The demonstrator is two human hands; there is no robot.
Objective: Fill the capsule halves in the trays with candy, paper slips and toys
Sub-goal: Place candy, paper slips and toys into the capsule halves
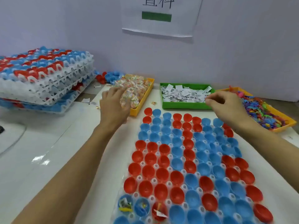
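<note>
A clear tray (169, 185) holds several red and blue capsule halves in rows. Three halves at its near left corner (142, 206) hold candy, slips and toys; the others look bare inside. My left hand (114, 104) reaches into the yellow bin of wrapped candy (145, 94), fingers curled on the sweets. My right hand (224, 104) sits at the right end of the green bin of paper slips (186, 96), thumb and fingers pinched at the slips. The orange bin of coloured toys (267, 113) lies to its right.
A stack of white trays with filled capsule halves (43, 76) stands at the far left. Loose red and blue halves (108, 76) lie behind the candy bin. A few slips and candies are scattered on the white table. A paper sign hangs on the wall.
</note>
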